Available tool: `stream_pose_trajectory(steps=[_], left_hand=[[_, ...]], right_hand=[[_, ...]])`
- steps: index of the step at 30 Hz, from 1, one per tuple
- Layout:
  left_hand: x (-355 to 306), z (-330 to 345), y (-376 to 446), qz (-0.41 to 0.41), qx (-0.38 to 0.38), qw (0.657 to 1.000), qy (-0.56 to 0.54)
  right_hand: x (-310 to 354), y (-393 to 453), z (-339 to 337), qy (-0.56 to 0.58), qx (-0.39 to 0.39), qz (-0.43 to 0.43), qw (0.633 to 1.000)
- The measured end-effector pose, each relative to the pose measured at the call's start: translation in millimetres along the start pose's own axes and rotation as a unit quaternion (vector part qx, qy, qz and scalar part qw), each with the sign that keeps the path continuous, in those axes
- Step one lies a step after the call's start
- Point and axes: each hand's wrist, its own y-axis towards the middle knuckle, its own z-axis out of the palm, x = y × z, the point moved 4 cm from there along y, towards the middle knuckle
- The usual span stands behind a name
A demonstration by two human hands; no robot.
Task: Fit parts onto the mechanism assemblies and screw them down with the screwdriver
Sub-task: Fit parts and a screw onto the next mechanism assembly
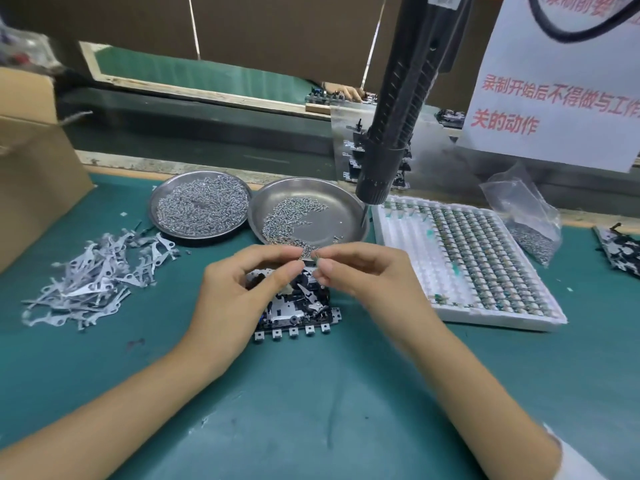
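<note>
A black and silver mechanism assembly (298, 311) lies on the green mat, just under both hands. My left hand (239, 289) hovers over its left side, thumb and forefinger pinched together; what it holds is hidden. My right hand (360, 271) pinches a small metal part (317, 259) at its fingertips, right against the left fingertips. The black electric screwdriver (398, 109) hangs free above the right steel dish, with no hand on it.
Two steel dishes of screws, left (162, 192) and right (346, 202), stand behind the assembly. A pile of flat metal levers (97, 275) lies at left, a white tray of small parts (408, 251) at right, with a plastic bag (526, 216) and another assembly (620, 251) beyond. A cardboard box (31, 174) sits far left.
</note>
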Motion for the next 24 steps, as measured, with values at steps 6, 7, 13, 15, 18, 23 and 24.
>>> stream_pose_trajectory(steps=[6,7,13,15,18,23,24], left_hand=[[0.5,2.5,0.0,0.002,0.021,1.000,-0.008],[0.5,2.4,0.0,0.004,0.024,1.000,-0.008],[-0.6,2.9,-0.7,0.012,0.032,0.999,0.001],[-0.5,3.2,-0.5,0.013,0.031,0.999,0.006],[-0.6,3.4,-0.2,0.016,0.032,0.999,0.006],[-1.8,3.1,-0.5,0.029,0.038,0.998,0.030],[-2.4,2.1,-0.2,0.039,0.033,0.997,0.052]], right_hand=[[-5.1,-0.1,-3.4,0.024,-0.020,0.001,1.000],[-5.5,-0.2,-3.0,0.015,-0.015,0.003,1.000],[-5.8,-3.4,1.6,0.038,-0.005,0.004,0.999],[-6.0,-3.4,3.2,0.047,-0.003,0.000,0.999],[-7.1,-4.3,5.4,0.054,-0.007,-0.004,0.999],[-5.5,-5.9,7.3,0.001,0.005,-0.036,0.999],[-4.9,-6.2,7.2,-0.018,0.008,-0.046,0.999]])
